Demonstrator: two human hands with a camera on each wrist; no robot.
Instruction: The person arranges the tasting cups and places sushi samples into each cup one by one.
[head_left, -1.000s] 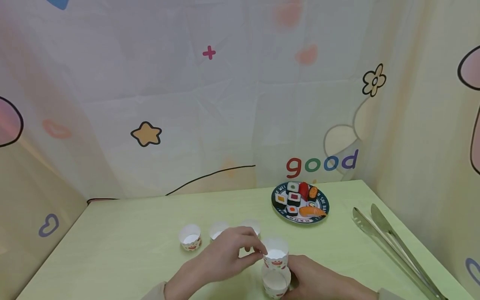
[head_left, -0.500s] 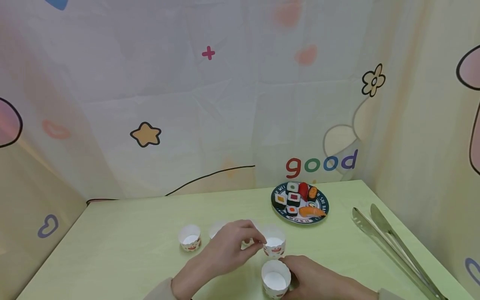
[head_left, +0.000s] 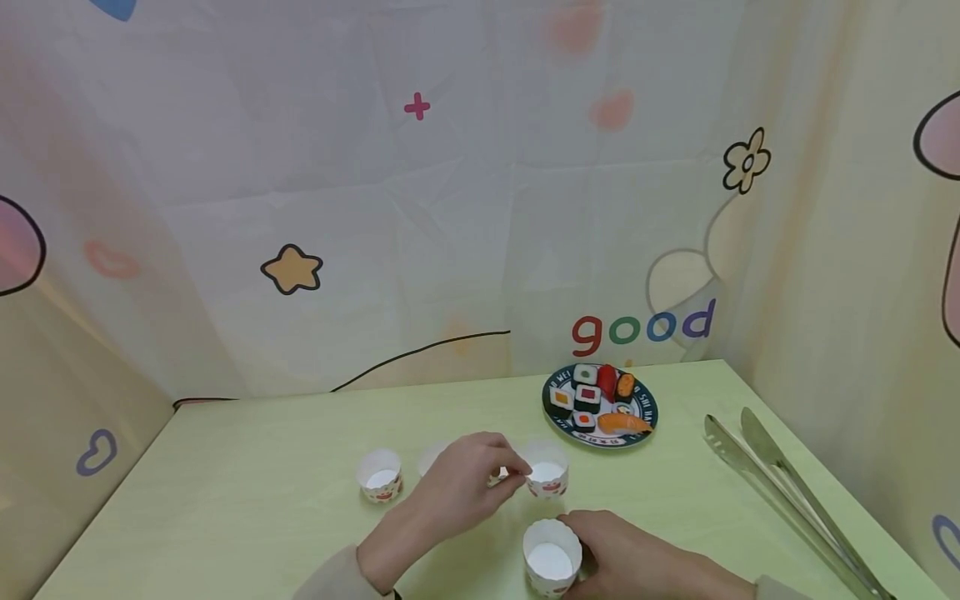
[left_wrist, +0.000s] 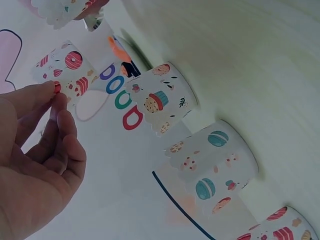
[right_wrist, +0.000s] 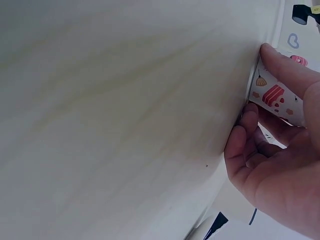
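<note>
My left hand (head_left: pixel 476 487) pinches the rim of a white patterned paper cup (head_left: pixel 547 479) between thumb and fingertips; the left wrist view shows that cup (left_wrist: pixel 75 65) at the fingertips of the hand (left_wrist: pixel 40 155). Nearer me, my right hand (head_left: pixel 637 554) grips the lower part of another paper cup (head_left: pixel 552 560), thumb on one side and fingers on the other, as the right wrist view shows with the hand (right_wrist: pixel 280 135) around the cup (right_wrist: pixel 280 95). Three more cups stand in a row to the left, the leftmost cup (head_left: pixel 380 477) fully visible, the others partly behind my left hand.
A dark-rimmed plate (head_left: pixel 551 417) of sushi pieces stands at the back right. Metal tongs (head_left: pixel 795 500) lie along the right side of the green table (head_left: pixel 247 500). A patterned curtain (head_left: pixel 337 167) hangs behind and beside it.
My left hand has moved its cup away from me, from above the right hand's cup to the end of the row. My right hand has stayed in place on its cup.
</note>
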